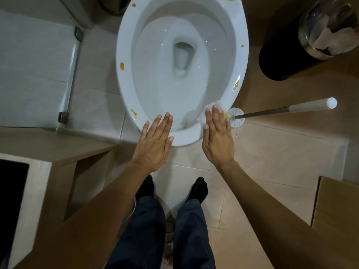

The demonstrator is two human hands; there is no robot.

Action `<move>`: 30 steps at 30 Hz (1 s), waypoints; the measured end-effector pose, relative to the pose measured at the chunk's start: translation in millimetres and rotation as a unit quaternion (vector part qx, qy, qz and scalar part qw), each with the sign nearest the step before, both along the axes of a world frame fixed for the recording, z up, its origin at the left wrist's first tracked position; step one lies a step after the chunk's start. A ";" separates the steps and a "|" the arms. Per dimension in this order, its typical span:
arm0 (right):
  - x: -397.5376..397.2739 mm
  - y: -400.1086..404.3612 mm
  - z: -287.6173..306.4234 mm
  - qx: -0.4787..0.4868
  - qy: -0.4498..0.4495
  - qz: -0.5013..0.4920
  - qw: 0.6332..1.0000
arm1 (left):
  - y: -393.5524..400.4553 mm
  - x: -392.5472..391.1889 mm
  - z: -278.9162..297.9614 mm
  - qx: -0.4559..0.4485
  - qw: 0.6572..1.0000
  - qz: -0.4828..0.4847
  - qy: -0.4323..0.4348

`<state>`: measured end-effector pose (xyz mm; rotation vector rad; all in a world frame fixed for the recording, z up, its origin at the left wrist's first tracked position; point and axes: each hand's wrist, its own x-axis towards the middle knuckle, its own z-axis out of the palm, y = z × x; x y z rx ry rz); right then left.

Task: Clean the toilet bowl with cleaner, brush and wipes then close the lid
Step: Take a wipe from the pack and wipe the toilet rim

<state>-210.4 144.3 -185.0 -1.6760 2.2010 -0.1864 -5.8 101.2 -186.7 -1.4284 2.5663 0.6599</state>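
Observation:
The white toilet bowl [124, 45] fills the top middle, seat up out of view, with several yellow-brown stains on its rim. A white wipe [218, 104] lies on the near right rim. My right hand [217, 136] lies flat on it, fingers straight, pressing it to the rim. My left hand [155, 142] hovers flat with fingers apart over the near left rim, holding nothing. More crumpled white paper [189, 118] lies inside the bowl near the front. A toilet brush [272, 111] with a metal shaft and white handle stands in its white holder [236, 117] right of the bowl.
A black waste bin [287, 55] with a clear liner holding paper stands at the right. A glass shower panel [73, 74] is on the left, a wooden cabinet [58, 152] at lower left, a cardboard box [338, 206] at lower right. My feet stand on beige tiles.

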 end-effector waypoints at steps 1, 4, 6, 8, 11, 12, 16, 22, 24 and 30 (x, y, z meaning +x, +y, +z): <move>5.7 2.9 0.4 0.001 -0.003 -0.012 1.000 | 0.2 -0.2 -0.1 0.000 1.000 0.000 0.000; 26.0 17.3 2.1 0.016 0.015 -0.040 0.999 | 0.3 -0.8 0.2 -0.003 1.000 -0.001 -0.004; 38.1 24.3 4.7 0.021 0.029 -0.061 0.997 | 0.4 -1.0 0.2 -0.004 1.000 -0.001 -0.005; 44.4 24.4 7.9 0.013 0.038 -0.074 0.996 | 0.4 -1.1 0.4 -0.007 1.000 -0.001 -0.008; 35.4 18.9 12.5 -0.017 0.054 -0.061 0.997 | -0.1 -1.1 1.5 -0.004 1.000 -0.004 -0.010; 28.1 17.7 13.9 -0.029 0.059 -0.044 0.997 | -0.1 -1.0 2.1 -0.005 1.000 -0.004 -0.012; -5.2 22.9 13.0 -0.057 0.064 0.126 0.988 | -0.7 -0.5 1.4 -0.003 1.000 -0.006 -0.011; -38.6 22.6 3.3 0.028 0.081 0.292 0.953 | -1.1 0.6 -0.9 -0.017 1.000 -0.022 -0.009; -38.6 13.4 3.0 0.032 0.084 0.269 0.959 | -3.7 1.0 -0.4 -0.027 0.999 -0.038 -0.007; -31.0 -1.8 -1.2 0.022 0.051 0.142 0.988 | -12.0 -26.1 -2.2 -0.039 0.984 -0.174 0.024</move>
